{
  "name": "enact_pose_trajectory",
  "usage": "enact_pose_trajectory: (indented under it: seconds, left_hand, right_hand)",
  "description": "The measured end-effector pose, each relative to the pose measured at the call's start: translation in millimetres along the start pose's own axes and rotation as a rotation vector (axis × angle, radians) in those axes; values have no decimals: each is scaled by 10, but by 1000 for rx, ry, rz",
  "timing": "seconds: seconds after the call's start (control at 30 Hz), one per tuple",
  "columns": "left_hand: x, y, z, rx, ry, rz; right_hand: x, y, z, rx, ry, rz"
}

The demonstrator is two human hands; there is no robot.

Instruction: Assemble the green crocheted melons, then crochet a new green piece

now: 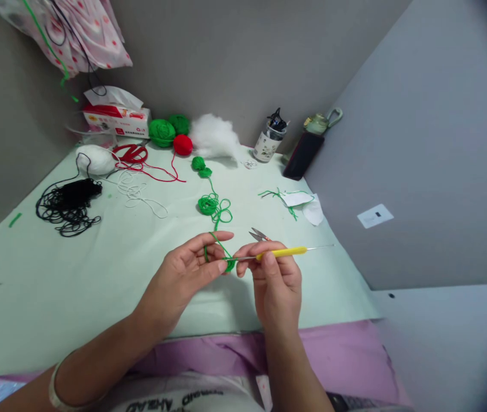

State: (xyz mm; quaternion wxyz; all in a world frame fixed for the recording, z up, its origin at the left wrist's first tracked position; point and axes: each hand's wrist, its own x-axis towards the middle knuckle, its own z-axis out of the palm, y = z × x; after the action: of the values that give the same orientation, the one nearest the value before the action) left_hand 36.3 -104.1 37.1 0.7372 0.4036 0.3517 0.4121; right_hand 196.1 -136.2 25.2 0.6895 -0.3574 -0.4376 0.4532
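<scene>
My left hand (189, 266) pinches a small green crochet piece (230, 264) between thumb and fingers, with green yarn looped over the raised index finger. In my right hand (275, 274) is a crochet hook (284, 252) with a yellow handle and thin metal ends. Its left tip reaches the green piece; whether it is through a stitch is too small to tell. The working yarn runs up from my left hand to a loose green yarn coil (208, 204) on the table. Just beyond my right hand lie scissors (260, 234), partly hidden by it.
Along the back stand a tissue pack (118, 121), green yarn balls (161, 133), a red yarn ball (182, 145), white stuffing (215, 137), a pen cup (269, 143) and a bottle (316, 123) behind a dark phone (304, 154). Black yarn (71, 200) lies left, paper scraps (312, 209) right.
</scene>
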Motion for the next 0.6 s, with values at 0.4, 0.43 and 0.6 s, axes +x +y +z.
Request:
enact_pose_trajectory:
  seconds: [0.4, 0.43, 0.6]
  left_hand:
    - [2, 43, 45, 117, 73, 87]
    - [0, 44, 52, 124, 80, 94]
    - [-12, 23, 75, 4, 66, 53]
  right_hand:
    - [-114, -71, -7, -656, -145, -522]
    - [-116, -65, -9, -708, -164, -570]
    - [-167, 12, -17, -1050, -163, -727]
